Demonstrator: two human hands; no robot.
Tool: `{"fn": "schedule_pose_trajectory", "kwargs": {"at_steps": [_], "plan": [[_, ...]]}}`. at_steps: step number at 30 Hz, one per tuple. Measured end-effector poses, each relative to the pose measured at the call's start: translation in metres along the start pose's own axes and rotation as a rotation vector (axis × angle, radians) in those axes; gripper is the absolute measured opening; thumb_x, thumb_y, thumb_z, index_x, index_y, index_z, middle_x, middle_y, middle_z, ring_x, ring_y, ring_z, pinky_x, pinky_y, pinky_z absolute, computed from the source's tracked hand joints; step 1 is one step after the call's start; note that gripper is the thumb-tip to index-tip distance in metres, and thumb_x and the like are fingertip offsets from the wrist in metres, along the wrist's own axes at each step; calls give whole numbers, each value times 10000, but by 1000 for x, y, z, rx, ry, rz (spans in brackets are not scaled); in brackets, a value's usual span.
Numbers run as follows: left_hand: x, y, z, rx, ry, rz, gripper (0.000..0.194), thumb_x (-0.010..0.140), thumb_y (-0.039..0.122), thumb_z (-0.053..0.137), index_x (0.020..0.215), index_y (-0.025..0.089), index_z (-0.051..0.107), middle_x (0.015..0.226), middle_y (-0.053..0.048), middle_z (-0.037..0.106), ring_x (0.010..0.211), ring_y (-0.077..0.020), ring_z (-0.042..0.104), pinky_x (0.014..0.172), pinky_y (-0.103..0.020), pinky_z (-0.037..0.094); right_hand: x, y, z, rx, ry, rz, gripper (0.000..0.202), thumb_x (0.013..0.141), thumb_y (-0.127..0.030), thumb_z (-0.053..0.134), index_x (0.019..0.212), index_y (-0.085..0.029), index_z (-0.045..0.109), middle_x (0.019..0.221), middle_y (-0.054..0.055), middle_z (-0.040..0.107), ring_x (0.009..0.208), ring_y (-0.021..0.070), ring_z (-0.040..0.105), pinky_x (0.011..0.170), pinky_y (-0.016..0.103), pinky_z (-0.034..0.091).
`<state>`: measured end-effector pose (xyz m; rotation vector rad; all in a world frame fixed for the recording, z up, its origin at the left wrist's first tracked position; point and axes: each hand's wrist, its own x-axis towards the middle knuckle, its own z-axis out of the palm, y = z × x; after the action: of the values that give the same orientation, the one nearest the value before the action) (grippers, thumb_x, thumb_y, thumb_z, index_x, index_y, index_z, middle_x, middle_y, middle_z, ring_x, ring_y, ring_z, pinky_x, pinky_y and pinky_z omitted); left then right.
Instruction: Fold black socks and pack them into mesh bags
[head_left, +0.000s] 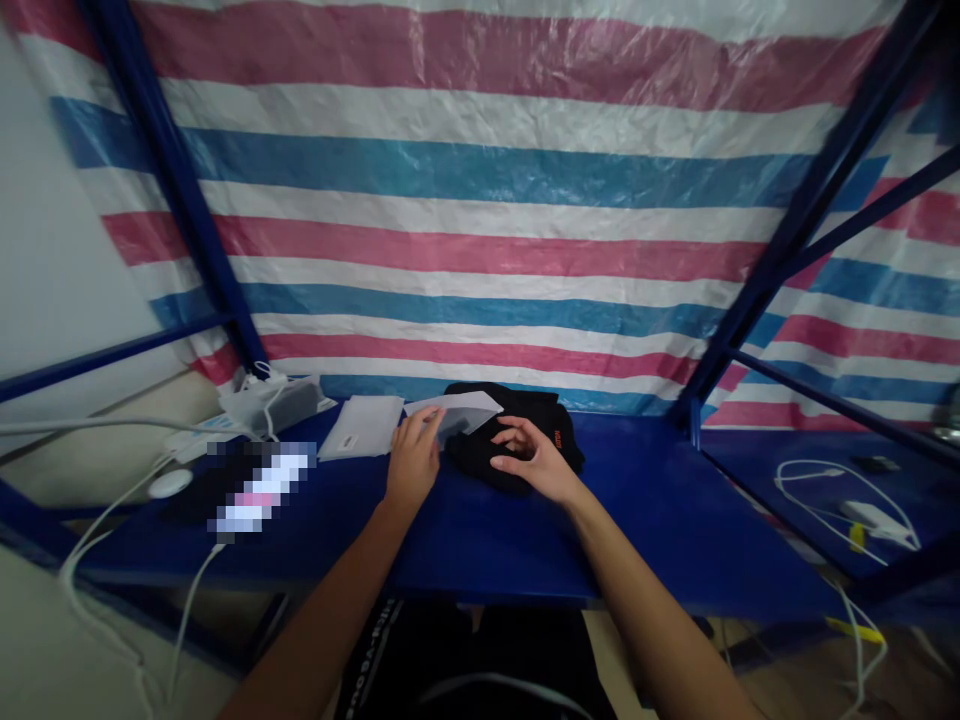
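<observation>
A folded white sheet of paper stands tilted over a bundle of black cloth with small orange lettering, its lower face in shadow. At its left part is my left hand, fingers closed on the paper; the thumb is mostly hidden. My right hand hovers over the front of the black cloth, its fingers curved and apart from the thumb, with nothing seen between them. Left of my left hand lies a flat white packet with a small printed mark.
The blue table stands inside blue metal posts, before a striped plastic sheet. On the left are a lit phone, blurred out, a round white disc, a grey box and white cables. Another cable lies at right.
</observation>
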<state>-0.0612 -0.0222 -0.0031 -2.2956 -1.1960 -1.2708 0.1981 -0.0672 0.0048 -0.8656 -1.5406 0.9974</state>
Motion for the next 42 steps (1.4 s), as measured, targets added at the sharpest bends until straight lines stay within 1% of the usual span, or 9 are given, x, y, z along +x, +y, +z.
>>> {"fn": "schedule_pose_trajectory", "kwargs": {"at_steps": [5, 8, 11, 17, 21, 28, 32, 37, 42], "plan": [[-3, 32, 1, -116, -85, 214, 656, 925, 13, 519, 1538, 242, 561, 1428, -147, 644, 1303, -325, 616, 1089, -514, 499, 12, 24, 14, -102, 482, 17, 569, 692, -570, 942, 975, -246, 569, 880, -11, 649, 797, 183, 632, 786, 329, 539], [-8, 49, -2, -274, -265, 345, 545, 983, 150, 586, 1515, 268, 587, 1439, -128, 644, 1243, -298, 664, 1066, -465, 544, 14, 29, 8, -165, 593, 23, 536, 726, -635, 884, 864, -245, 542, 785, -30, 592, 703, 171, 556, 680, 304, 479], [-9, 51, -5, -459, -351, 278, 502, 1000, 297, 657, 1498, 296, 599, 1431, -109, 651, 1179, -258, 703, 1013, -392, 589, 13, 24, 1, -188, 612, 18, 528, 723, -640, 879, 832, -245, 546, 723, -46, 545, 658, 165, 510, 627, 293, 432], [12, 21, 1, -808, 103, -474, 743, 837, 424, 878, 1491, 245, 575, 1554, -161, 555, 1452, -345, 538, 1187, -502, 478, 9, 10, 5, -130, 412, -22, 500, 720, -563, 916, 827, -248, 543, 759, -41, 554, 688, 166, 522, 646, 291, 444], [16, 18, 1, -1291, -231, -829, 670, 811, 508, 897, 1348, 168, 684, 1344, -182, 728, 1180, -340, 730, 1022, -470, 584, 8, 10, 19, -88, 339, -77, 516, 693, -513, 946, 897, -251, 550, 854, -19, 598, 777, 189, 583, 735, 315, 499], [7, 39, 5, -1468, -374, -920, 609, 775, 427, 954, 1283, 179, 730, 1188, -124, 802, 996, -263, 782, 897, -354, 613, 6, 13, 32, -232, 472, -125, 431, 804, -539, 856, 830, -245, 542, 808, -11, 581, 758, 188, 546, 697, 296, 472], [7, 34, 8, -1489, -315, -971, 595, 797, 427, 940, 1294, 176, 729, 1222, -140, 793, 1018, -273, 784, 923, -368, 616, 0, 3, 33, -145, 268, -98, 381, 992, -586, 626, 869, -225, 645, 798, 1, 609, 727, 183, 565, 694, 301, 485], [5, 26, 3, -1478, -316, -1014, 620, 792, 431, 941, 1296, 148, 717, 1164, -153, 802, 944, -272, 791, 820, -353, 637, -6, -4, 37, -96, 1, -102, 341, 916, -558, 760, 1023, -234, 759, 1001, 42, 737, 855, 228, 674, 784, 342, 557], [6, 29, 0, -1479, -333, -1023, 582, 843, 499, 885, 1285, 161, 717, 1176, -152, 801, 1001, -299, 785, 855, -385, 642, -7, 0, 33, -160, -61, -81, 289, 965, -519, 689, 987, -235, 739, 874, 25, 729, 769, 220, 668, 731, 338, 552]]}}
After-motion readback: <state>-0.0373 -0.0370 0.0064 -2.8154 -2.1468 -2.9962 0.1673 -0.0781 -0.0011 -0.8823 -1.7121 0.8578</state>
